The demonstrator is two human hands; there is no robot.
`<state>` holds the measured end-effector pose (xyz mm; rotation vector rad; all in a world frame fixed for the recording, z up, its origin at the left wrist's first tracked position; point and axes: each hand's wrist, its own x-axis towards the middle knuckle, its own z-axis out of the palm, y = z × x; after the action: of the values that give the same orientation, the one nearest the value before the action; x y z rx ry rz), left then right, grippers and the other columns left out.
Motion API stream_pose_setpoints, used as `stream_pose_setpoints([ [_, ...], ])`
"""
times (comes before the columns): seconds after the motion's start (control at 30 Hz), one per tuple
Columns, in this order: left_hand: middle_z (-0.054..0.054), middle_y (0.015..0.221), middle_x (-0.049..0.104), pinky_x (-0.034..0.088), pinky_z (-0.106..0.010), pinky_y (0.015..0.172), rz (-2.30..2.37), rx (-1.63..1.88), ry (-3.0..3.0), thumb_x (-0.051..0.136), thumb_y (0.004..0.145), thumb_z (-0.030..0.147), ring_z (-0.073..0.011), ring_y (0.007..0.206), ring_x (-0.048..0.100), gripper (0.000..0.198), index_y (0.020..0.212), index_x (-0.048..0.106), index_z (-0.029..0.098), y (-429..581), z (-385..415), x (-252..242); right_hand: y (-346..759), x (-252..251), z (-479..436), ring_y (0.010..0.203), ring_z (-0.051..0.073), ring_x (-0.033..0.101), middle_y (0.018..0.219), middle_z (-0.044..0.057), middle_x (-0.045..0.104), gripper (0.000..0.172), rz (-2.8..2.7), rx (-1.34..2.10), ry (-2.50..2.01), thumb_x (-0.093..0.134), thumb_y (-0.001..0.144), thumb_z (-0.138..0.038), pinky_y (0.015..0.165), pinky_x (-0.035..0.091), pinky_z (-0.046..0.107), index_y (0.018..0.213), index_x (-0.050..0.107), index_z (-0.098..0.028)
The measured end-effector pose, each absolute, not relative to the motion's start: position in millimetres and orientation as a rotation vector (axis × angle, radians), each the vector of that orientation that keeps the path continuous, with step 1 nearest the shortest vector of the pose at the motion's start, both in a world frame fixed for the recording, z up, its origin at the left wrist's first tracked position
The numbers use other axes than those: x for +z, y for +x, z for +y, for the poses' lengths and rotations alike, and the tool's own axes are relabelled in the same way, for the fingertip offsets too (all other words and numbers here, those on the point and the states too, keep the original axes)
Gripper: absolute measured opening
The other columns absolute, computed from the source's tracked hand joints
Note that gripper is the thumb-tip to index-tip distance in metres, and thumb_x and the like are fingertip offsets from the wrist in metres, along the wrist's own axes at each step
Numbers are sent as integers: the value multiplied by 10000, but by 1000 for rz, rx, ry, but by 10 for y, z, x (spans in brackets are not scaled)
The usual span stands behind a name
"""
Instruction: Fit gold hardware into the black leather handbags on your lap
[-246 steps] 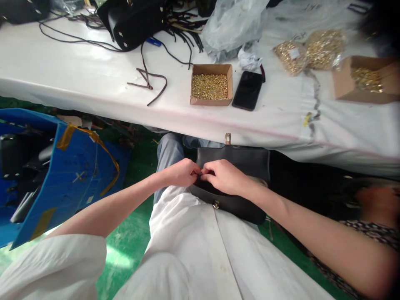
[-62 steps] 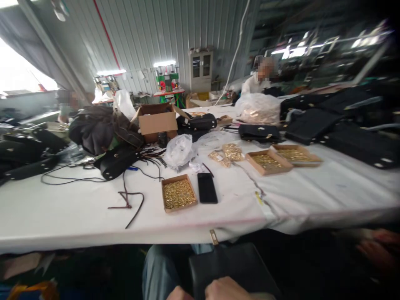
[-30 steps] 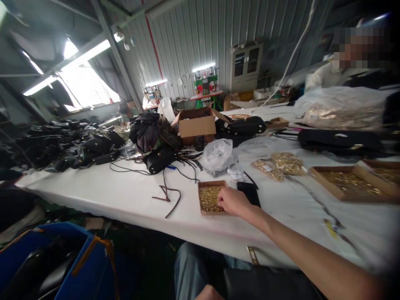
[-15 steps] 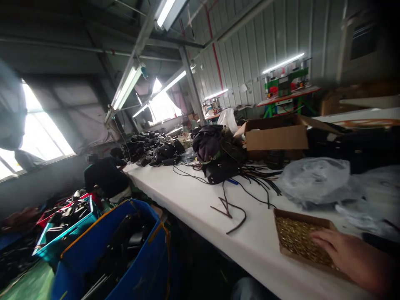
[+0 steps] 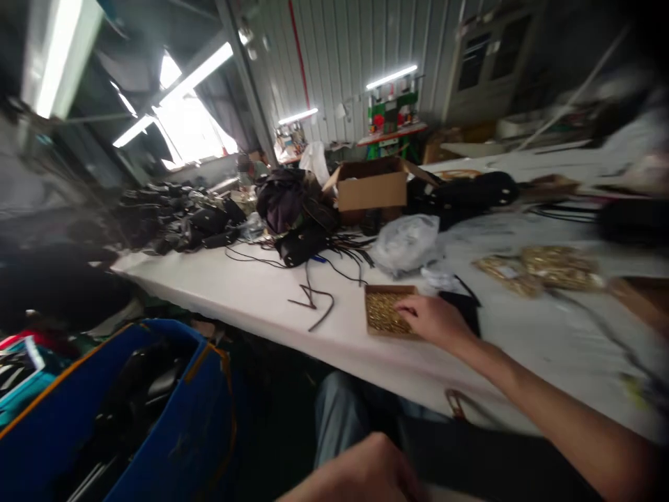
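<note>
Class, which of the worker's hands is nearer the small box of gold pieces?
Right. The right hand is over the right side of the box; the left hand is well away, in front of the table.

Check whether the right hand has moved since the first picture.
Yes, forward. The right hand was at the bag, short of the table; now it is over the table, at the small box.

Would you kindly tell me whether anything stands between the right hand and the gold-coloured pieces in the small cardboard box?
Nothing visible does: the cardboard box is open-topped, and the right hand reaches over its right side to the gold-coloured pieces. The black phone lies beside the box, outside that path.
</note>
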<state>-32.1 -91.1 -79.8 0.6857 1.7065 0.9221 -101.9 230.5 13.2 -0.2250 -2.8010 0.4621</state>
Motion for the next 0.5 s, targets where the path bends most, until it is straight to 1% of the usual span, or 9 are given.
stream_pose_setpoints([
  [0.03,-4,714,732,575,-321,610,1654,897,662,957,639,294,-247,681,714,309,874,798,171,-233,-844,-880,-1004,219,2259,1149,294,782,1242,48,856,305,-2812,471,-247,617,1022,-300,961,565,379,1139,897,-267],
  [0.07,5,662,709,535,-307,569,1612,886,642,924,584,262,-239,637,694,304,843,793,172,-169,-799,-932,-984,289,2225,1122,276,782,1212,40,860,270,-2803,505,-263,648,1021,-290,943,557,358,1126,896,-265],
  [0.1,8,655,708,501,-292,544,1591,903,642,896,563,256,-227,620,682,318,853,798,170,-129,-776,-955,-950,343,2196,1055,258,783,1140,39,867,230,-2773,555,-295,685,1015,-295,912,549,347,1102,894,-258],
  [0.17,-8,685,731,460,-270,525,1586,937,694,843,588,267,-224,641,693,319,884,813,153,-110,-777,-938,-817,410,2128,881,214,762,970,32,853,184,-2675,719,-291,739,1022,-350,838,538,334,1053,885,-241],
  [0.23,-23,694,739,436,-257,516,1587,949,724,796,611,263,-228,662,703,309,892,816,135,-126,-810,-884,-596,422,2013,745,180,712,868,32,816,270,-2545,1014,-266,744,1048,-455,733,533,322,1028,865,-215],
  [0.27,-24,698,738,428,-252,517,1590,956,730,777,623,261,-219,660,695,301,890,814,128,-134,-827,-860,-462,408,1933,730,174,703,881,43,812,324,-2465,1204,-264,743,1053,-504,686,536,311,1042,855,-201],
  [0.33,-22,690,725,410,-248,514,1587,958,750,743,645,262,-184,618,644,280,874,803,111,-144,-852,-838,-173,344,1737,778,188,725,957,77,819,403,-2297,1595,-308,780,1027,-566,631,564,289,1102,840,-175],
  [0.4,-17,684,712,384,-248,505,1584,976,778,735,671,263,-156,589,588,262,868,799,103,-147,-867,-848,114,247,1525,870,214,758,1011,100,822,433,-2184,1870,-373,856,975,-562,661,619,287,1145,834,-165],
  [0.5,-19,706,725,401,-249,525,1548,1001,838,737,715,254,-153,619,583,226,875,798,108,-145,-894,-872,498,78,1274,891,222,776,982,92,821,424,-2237,2052,-468,902,941,-546,721,661,304,1130,846,-170],
])
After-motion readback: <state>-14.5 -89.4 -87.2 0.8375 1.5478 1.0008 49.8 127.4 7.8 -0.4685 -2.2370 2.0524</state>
